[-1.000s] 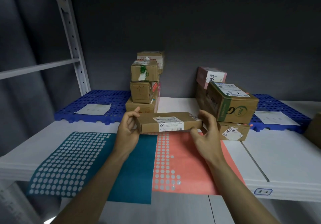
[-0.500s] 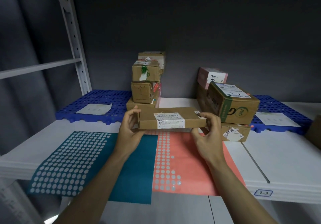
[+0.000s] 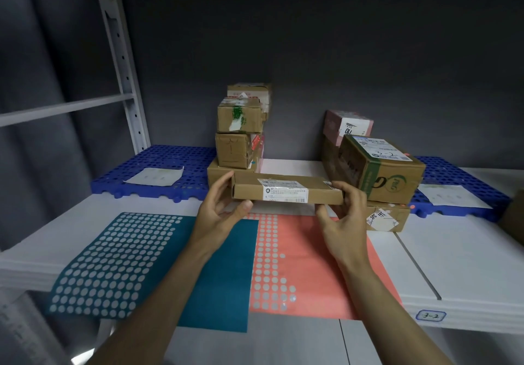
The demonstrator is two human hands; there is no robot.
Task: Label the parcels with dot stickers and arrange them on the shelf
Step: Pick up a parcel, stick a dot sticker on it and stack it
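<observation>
Cardboard flat parcel (image 3: 286, 191) is hanging above the shelf (image 3: 453, 251), both ends gripped by the curled fingers of the left hand (image 3: 219, 211) and right hand (image 3: 344, 217). Labelling seems unfinished: the sticker sheets (image 3: 306, 254) are lying under it, and two stacks (image 3: 239, 135) are already standing behind.

Flat brown cardboard parcel (image 3: 287, 191): matt corrugated board, white paper shipping label under glossy clear tape.
Teal paper sticker sheet (image 3: 158, 265), left of parcel: matt, rows of pale dots.
Coral paper sticker sheet (image 3: 312, 265), below parcel: matt, smooth.
White shelf board (image 3: 453, 257): smooth, faintly satin.
Blue perforated plastic mat (image 3: 158, 160), behind-left of parcel: moulded, dull sheen.
Grey perforated metal upright (image 3: 124, 75): painted, smooth.
</observation>
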